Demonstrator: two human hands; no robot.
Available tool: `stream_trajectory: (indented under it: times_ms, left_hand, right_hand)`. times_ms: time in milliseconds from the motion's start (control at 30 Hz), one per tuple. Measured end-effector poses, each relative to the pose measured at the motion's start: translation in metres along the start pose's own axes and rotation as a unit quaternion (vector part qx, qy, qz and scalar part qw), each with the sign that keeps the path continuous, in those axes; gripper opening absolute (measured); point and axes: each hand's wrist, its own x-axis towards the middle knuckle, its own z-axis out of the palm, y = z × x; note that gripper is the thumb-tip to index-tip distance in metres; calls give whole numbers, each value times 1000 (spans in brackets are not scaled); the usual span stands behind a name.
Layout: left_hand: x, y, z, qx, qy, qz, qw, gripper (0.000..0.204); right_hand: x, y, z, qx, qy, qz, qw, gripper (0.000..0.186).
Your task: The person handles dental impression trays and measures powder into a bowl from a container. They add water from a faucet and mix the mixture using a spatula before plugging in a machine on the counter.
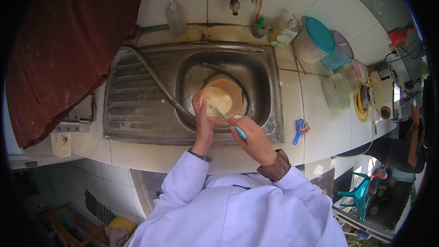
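Observation:
A flexible peach-orange mixing bowl (235, 92) is held over the steel sink, tilted so its inside faces me. A smooth cream-coloured paste (216, 99) coats its left side and bottom. My left hand (201, 118) is closed around the bowl's near left wall, fingers at the rim. In my right hand (254, 138) is a mixing spatula (238, 131) with a light blue handle, its far end down in the paste. How far the blade reaches is hidden by the paste.
The sink (187, 71) has a grey hose (153, 74) looped into its basin. On the right counter lies a blue dental impression tray (298, 132) with pink material. Pump bottles (284, 32) and lidded tubs (313, 41) line the wall. A brown-red sheet (68, 55) hangs at left.

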Motion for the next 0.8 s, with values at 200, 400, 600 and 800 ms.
stream_trajectory:
  times_ms: [200,400,600,800]
  left_hand:
    - [1,-5,-3,-11,-13,1,1000,49]
    - [0,-5,-10,-28,12,-15,999,50]
    - [-4,-1,-7,-36,4,-15,999,49]
    - [-5,-6,-14,-31,3,-9,999,48]
  right_hand:
    - [6,10,1,-13,23,-9,1000,23]
    - [1,6,-12,-3,-27,-44,999,24]
    - [15,16,-8,-26,21,-23,999,20]
    - [11,5,0,13,-27,-52,998,19]
